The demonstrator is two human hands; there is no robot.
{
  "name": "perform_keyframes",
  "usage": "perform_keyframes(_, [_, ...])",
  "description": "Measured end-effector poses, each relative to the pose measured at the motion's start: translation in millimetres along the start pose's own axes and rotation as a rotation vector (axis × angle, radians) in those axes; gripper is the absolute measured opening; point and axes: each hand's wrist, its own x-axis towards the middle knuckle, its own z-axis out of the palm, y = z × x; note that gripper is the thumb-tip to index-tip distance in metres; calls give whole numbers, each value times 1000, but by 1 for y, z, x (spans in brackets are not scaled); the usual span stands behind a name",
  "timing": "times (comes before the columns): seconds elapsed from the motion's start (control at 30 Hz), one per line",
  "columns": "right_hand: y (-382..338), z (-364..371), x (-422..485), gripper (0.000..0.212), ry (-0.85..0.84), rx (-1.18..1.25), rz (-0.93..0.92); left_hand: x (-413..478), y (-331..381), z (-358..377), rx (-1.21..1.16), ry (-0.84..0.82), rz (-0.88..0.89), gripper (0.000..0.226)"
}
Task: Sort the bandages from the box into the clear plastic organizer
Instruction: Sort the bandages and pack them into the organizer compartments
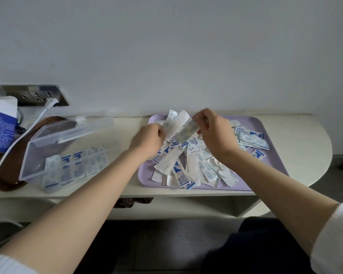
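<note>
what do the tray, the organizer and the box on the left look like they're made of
Tray: probably moulded plastic, matte lilac, with a smooth raised rim.
Organizer: clear hard plastic, slightly glossy; the bandages inside show through its walls, and the table shows through the open lid.
Box: looks like thin printed cardboard, blue and white, with its opened flap bent up.

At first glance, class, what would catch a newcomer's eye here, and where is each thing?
A heap of wrapped bandages covers the lilac tray at centre-right. Above it the left hand grips a fan of bandages while the right hand pinches a single bandage. The clear organizer stands open at left.
</note>
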Motion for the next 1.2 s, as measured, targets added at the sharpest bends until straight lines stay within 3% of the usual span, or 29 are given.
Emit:
perform_keyframes(0.13, [-3, -1, -2, 5, -74, 330, 141, -7, 14, -1, -139, -53, 24, 36])
perform_keyframes(0.2, [0, 2, -4, 15, -147, 339, 199, -11, 20, 1, -202, -90, 42, 36])
perform_keyframes(0.37, [13, 5, -5, 36, -259, 92, 167, -13, 23, 1, -289, -88, 17, 37])
perform_keyframes(0.57, [9, 5, -6, 47, -377, 395, 279, -19, 19, 6, -183, -139, 34, 34])
perform_keyframes(0.8, [12, -4, -2, 22, -441, 277, 269, -15, -4, 7, 8, 37, -18, 34])
perform_keyframes(1.0, [14, -1, -7, 21, -543, 211, 272, -21, 0, 14, -55, -231, -29, 18])
perform_keyframes(1.1, [16, 5, -12, 27, -560, 152, 282, -26, 4, 23, -45, -266, -25, 25])
perform_keyframes(1.2, [17, 13, -15, 35, -566, 99, 293, -28, 4, 29, 121, -267, -28, 51])
